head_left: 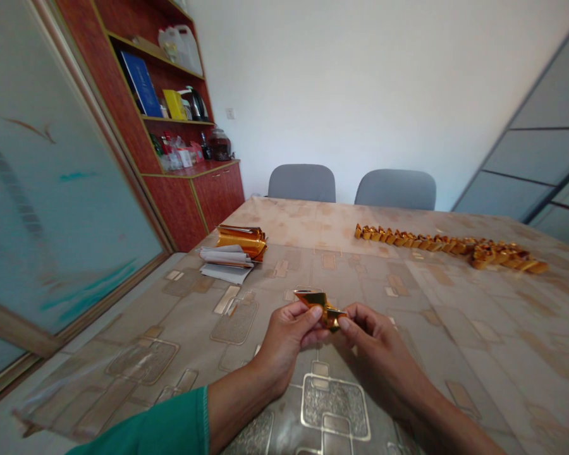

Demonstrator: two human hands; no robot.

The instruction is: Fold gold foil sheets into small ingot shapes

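A small piece of shiny gold paper (330, 316), partly folded, is held between both hands above the patterned tablecloth (237, 319). My left hand (289, 335) pinches its left part, where a pointed flap sticks up. The thumb and fingers of my right hand (377, 338) grip its right end. Beyond my left hand lies a stack of gold sheets (241, 239), with white-backed sheets (227, 262) in front of it. At the right, a long row of folded gold pieces (408, 239) runs to a thicker cluster (505, 256).
Two grey chairs (302, 182) (396, 188) stand behind the table's far edge, against a white wall. A red-brown shelf cabinet (218, 193) with bottles and boxes is at the left, beside a frosted glass door (66, 164).
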